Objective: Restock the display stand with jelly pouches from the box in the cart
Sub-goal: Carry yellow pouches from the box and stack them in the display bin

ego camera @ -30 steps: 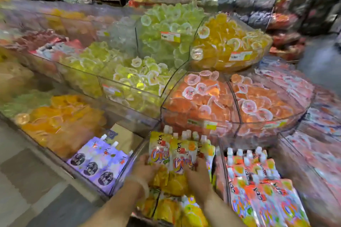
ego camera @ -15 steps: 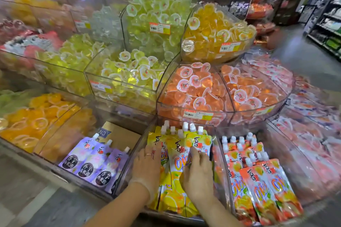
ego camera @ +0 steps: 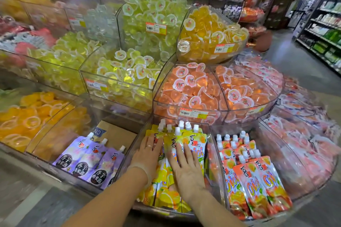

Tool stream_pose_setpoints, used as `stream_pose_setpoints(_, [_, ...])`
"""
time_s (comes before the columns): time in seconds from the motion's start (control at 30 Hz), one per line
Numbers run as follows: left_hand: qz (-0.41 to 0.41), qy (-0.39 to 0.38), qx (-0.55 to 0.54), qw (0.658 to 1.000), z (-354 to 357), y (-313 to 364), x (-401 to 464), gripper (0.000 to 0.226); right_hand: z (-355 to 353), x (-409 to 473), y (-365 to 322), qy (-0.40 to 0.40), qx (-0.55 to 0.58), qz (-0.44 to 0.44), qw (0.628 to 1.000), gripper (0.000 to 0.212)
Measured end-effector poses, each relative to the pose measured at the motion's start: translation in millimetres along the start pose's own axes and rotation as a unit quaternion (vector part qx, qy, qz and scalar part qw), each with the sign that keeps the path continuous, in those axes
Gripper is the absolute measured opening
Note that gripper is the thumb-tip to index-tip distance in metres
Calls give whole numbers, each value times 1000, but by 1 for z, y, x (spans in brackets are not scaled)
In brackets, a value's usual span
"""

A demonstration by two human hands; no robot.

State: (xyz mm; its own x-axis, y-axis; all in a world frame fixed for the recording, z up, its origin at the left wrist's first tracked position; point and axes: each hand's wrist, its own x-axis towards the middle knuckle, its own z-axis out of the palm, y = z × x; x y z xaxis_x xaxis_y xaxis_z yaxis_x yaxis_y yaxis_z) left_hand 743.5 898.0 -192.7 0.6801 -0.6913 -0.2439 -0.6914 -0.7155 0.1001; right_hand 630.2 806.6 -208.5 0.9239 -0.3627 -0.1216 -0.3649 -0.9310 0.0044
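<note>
Currently both hands are lying flat on the yellow jelly pouches (ego camera: 186, 140) in the middle front bin (ego camera: 215, 162) of the clear display stand (ego camera: 156, 101), so a batch is already sitting in place and is being pressed or squared up, by my reading. Left hand (ego camera: 147, 155) is resting palm-down with its grip spread apart, fingers extended, nothing clamped; the pouches are running directly under its fingertips and just to its right. Right hand (ego camera: 184, 167) is doing the same, grip apart and flat, with pouches under the palm and poking out ahead of it, white caps (ego camera: 181, 125) standing beyond the fingertips. Neither grip is closing around a pouch.

Done so far, judging by the bins: yellow bin is looking well filled, and the orange-red pouches (ego camera: 256, 180), right of the right hand, are stacked fairly full. Left of the left hand, the purple pouches (ego camera: 88, 160) are showing only a thin front row with bare cardboard (ego camera: 118, 132) behind, so that bin is probably needing stock. Box and cart are not appearing in view.
</note>
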Motion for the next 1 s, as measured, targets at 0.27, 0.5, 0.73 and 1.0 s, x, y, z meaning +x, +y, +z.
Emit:
stream_pose_setpoints(0.27, [-14, -25, -12, 1000, 9, 0, -12, 89, 3, -10, -4, -25, -19, 19, 999, 96])
stream_pose_setpoints(0.5, [-8, -23, 15, 1000, 13, 7, -23, 94, -5, -10, -5, -38, 20, 37, 998, 101])
stream_pose_setpoints(0.73, [48, -5, 53, 997, 1, 21, -23, 96, -24, -21, 3, -9, 95, 41, 995, 78])
stream_pose_setpoints(1.0, [126, 58, 59, 989, -53, 95, -25, 87, -82, -38, 54, 109, 79, 64, 989, 64])
